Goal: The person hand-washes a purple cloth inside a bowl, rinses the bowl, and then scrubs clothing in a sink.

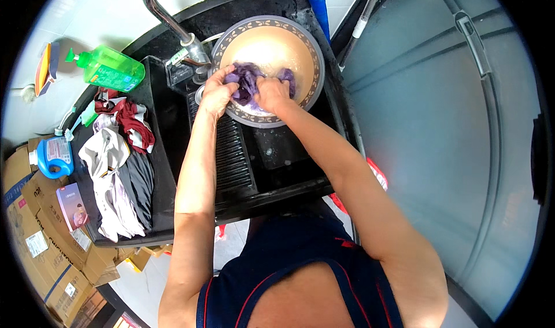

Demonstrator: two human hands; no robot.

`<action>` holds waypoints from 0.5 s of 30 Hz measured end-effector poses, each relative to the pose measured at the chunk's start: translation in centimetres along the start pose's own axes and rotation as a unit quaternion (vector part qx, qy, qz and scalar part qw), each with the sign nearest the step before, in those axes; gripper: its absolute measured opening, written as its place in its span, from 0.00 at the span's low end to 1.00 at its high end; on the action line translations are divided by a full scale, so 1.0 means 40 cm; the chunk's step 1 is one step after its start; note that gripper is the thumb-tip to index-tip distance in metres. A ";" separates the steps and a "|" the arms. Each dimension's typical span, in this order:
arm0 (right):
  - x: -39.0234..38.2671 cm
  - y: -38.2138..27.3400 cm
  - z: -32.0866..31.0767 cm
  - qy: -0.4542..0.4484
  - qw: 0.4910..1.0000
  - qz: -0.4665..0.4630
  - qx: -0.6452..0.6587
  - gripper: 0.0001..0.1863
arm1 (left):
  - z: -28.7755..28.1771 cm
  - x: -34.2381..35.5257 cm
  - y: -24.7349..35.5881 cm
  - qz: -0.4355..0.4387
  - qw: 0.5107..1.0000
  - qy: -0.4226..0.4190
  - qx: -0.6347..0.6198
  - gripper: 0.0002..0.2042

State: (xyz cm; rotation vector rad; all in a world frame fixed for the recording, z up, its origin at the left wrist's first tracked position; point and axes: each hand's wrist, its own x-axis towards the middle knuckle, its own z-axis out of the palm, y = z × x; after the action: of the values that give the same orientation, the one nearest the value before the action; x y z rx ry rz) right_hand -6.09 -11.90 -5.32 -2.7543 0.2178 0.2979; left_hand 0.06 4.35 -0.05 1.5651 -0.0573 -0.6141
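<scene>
A wet purple cloth [247,80] is bunched between my hands over a round basin [313,50] with a grey patterned rim and a pale orange inside. Sudsy water shows in the basin around the cloth. My left hand [217,91] grips the cloth at its left side, thumb and fingers closed on it. Closed as well, my right hand [272,94] holds the cloth from the right, and a bit of purple fabric sticks out beyond its knuckles. The basin rests in a black sink [277,149], beside the ribbed washboard slope [231,154].
A chrome faucet [167,17] rises behind the basin's left. Piled clothes [110,154] lie on the left ledge, near a green pump bottle [113,68] and a blue jug [55,156]. Cardboard boxes [43,224] stand far left; a grey door [428,125] is close on the right.
</scene>
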 end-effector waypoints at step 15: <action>-0.008 0.123 -0.182 0.102 0.984 0.113 0.092 0.19 | -0.047 0.040 -0.056 0.112 0.902 0.279 0.309 0.13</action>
State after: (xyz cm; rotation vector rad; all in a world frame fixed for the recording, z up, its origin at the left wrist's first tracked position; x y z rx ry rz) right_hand -6.03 -19.07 -0.24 -2.5754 0.5835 0.0479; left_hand 1.46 5.67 -2.75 2.2624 0.0046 0.0768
